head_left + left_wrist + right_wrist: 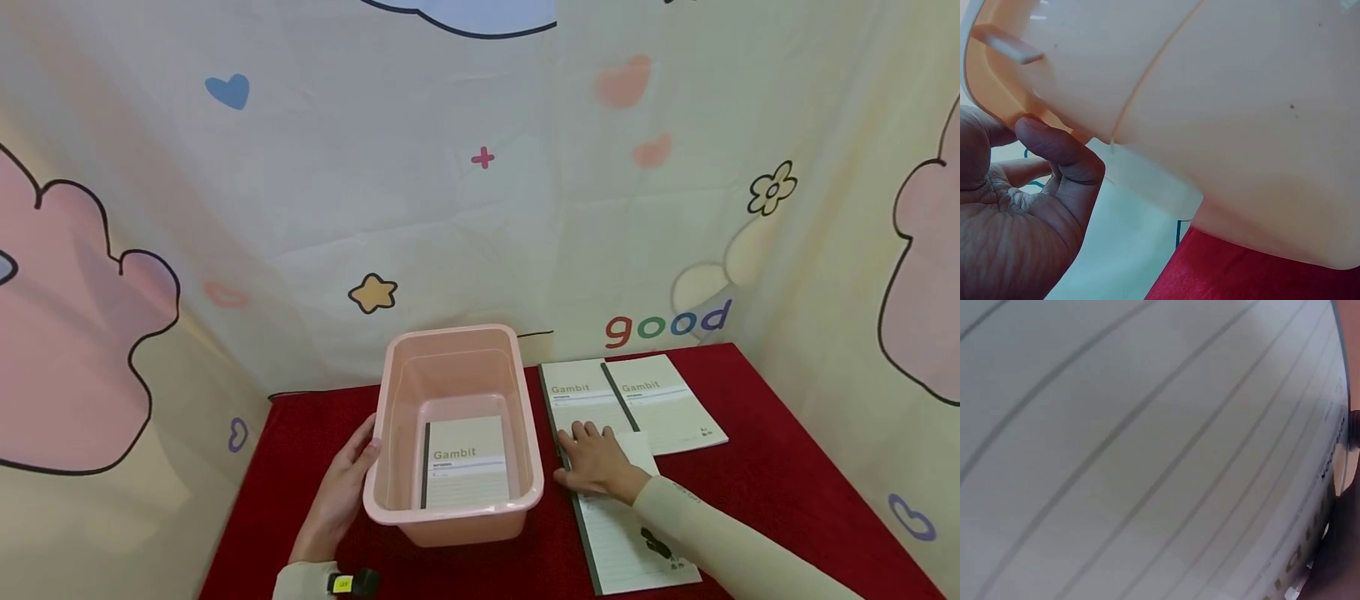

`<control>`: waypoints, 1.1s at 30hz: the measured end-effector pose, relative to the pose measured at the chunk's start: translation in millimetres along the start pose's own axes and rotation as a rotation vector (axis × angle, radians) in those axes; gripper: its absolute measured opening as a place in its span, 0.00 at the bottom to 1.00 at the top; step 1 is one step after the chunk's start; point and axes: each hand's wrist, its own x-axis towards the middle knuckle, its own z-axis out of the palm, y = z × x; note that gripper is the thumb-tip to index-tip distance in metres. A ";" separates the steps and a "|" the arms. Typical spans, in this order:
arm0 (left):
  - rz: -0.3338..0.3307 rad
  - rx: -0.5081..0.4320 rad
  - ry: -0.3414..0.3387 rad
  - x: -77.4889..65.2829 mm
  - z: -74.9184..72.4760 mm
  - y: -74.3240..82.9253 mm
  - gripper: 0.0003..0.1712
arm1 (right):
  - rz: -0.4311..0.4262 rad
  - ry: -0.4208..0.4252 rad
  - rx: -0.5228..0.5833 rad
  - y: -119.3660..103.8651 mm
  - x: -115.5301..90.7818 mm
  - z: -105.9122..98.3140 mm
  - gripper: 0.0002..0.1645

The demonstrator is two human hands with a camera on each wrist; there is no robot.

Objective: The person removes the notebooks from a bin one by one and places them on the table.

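A pale pink plastic basin [453,529] stands on the red cloth. Inside it lies one "Gambit" notebook [467,467] with a dark spine. My left hand [341,475] grips the basin's left rim; in the left wrist view the thumb and bent fingers close about the rim [1016,94]. At the right, my right hand [600,462] rests with spread fingers across the upper end of the nearest notebook [626,542]. In the right wrist view this notebook's lined cover [1147,450] fills most of the picture. The undersides of the right fingers are hidden in the head view.
Behind the right hand lie two more notebooks, a left one [573,392] and a right one [663,408]. Red cloth [772,467] covers the table. A printed curtain [450,208] hangs close behind and at both sides.
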 end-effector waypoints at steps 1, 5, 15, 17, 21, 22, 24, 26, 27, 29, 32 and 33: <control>0.002 0.004 -0.002 0.0 -0.3 0.4 0.32 | -0.002 -0.003 -0.006 0.3 0.7 1.4 0.31; 0.007 0.015 -0.004 0.0 -1.3 0.2 0.33 | -0.010 -0.008 -0.027 2.2 2.3 5.4 0.35; -0.002 0.006 0.012 0.8 -0.8 -2.3 0.33 | -0.038 -0.007 0.026 0.4 -0.2 -9.5 0.34; 0.002 0.003 0.011 0.7 -0.4 -2.4 0.33 | -0.027 -0.012 0.055 0.0 -0.3 -17.2 0.34; 0.007 -0.009 0.014 1.2 -0.2 -2.5 0.32 | -0.009 0.015 0.073 -0.5 1.6 -35.8 0.34; 0.008 -0.011 0.017 1.3 -0.1 -2.3 0.32 | -0.010 0.029 0.073 -0.8 2.4 -40.8 0.34; 0.009 -0.014 0.023 1.8 -0.1 -2.3 0.32 | -0.018 0.064 0.072 -1.6 3.2 -51.9 0.34; 0.012 -0.002 0.023 2.1 0.1 -2.1 0.33 | -0.034 0.105 0.058 -2.5 3.4 -62.5 0.34; 0.009 0.000 0.023 2.1 0.2 -2.0 0.33 | -0.043 0.123 0.049 -3.2 3.1 -68.2 0.34; 0.002 0.003 0.026 2.3 0.3 -2.0 0.34 | -0.058 0.158 0.032 -4.4 2.7 -79.2 0.35; -0.013 0.004 0.030 2.0 0.5 -1.5 0.33 | -0.073 0.204 0.014 -7.0 2.4 -96.0 0.35; -0.018 -0.002 0.033 1.8 0.7 -1.1 0.32 | -0.076 0.218 0.010 -8.0 2.6 -101.6 0.35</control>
